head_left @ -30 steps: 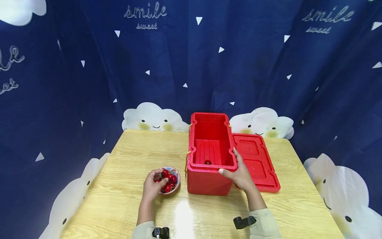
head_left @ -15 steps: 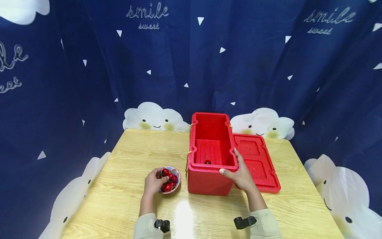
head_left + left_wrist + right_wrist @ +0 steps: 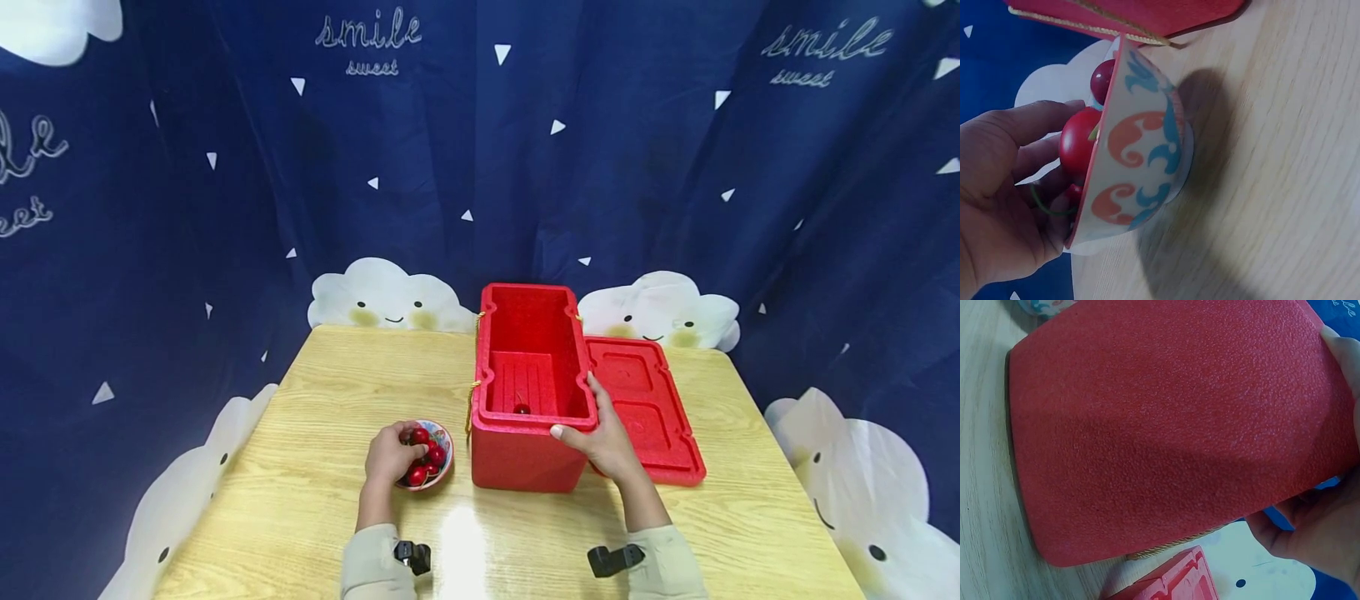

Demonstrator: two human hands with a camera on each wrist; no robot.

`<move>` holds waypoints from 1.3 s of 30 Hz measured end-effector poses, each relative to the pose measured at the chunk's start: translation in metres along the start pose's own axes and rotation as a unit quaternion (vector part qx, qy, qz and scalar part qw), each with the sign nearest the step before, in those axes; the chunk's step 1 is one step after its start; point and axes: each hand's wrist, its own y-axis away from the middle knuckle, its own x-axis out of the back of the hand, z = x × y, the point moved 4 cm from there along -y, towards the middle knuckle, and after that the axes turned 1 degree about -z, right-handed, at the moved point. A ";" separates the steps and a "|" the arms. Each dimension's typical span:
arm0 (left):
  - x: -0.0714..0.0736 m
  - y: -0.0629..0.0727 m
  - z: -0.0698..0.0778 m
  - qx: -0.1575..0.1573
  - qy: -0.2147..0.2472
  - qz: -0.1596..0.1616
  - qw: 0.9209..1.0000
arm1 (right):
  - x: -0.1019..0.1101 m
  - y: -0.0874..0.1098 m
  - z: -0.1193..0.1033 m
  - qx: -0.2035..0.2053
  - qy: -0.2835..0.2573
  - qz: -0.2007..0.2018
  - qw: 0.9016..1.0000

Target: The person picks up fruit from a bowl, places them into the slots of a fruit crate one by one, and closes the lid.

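My left hand point(image 3: 390, 454) reaches over the rim of a small patterned bowl point(image 3: 1141, 156) of red cherries point(image 3: 437, 455). In the left wrist view its digits bend in among the fruit, beside a large red cherry point(image 3: 1079, 142) and a curved green stem point(image 3: 1044, 205). Whether a cherry is pinched there is hidden. My right hand point(image 3: 609, 437) grips the near right corner of a lidless red foam box point(image 3: 525, 458), thumb over the front rim and fingers along the right side. A single dark cherry point(image 3: 522, 408) lies on the box floor near its front wall.
The red box lid point(image 3: 648, 417) lies on the wooden table point(image 3: 337, 375) at the box's right. Yellow cord point(image 3: 472, 400) hangs on the box's left side. A blue curtain point(image 3: 420, 167) stands behind the table.
My left hand has shifted slightly to the right, deeper over the bowl, and the cherries in it have moved about. My right hand and the box hold still.
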 end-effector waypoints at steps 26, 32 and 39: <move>-0.009 0.004 -0.001 0.019 -0.027 0.075 0.997 | -0.001 0.002 -0.001 -0.002 -0.014 -0.004 1.000; -0.007 0.010 -0.002 -0.007 0.052 0.104 0.993 | -0.001 0.002 0.001 0.010 -0.013 -0.003 1.000; 0.002 0.015 0.008 -0.027 0.102 0.116 0.988 | 0.000 0.003 -0.006 0.000 -0.013 -0.006 1.000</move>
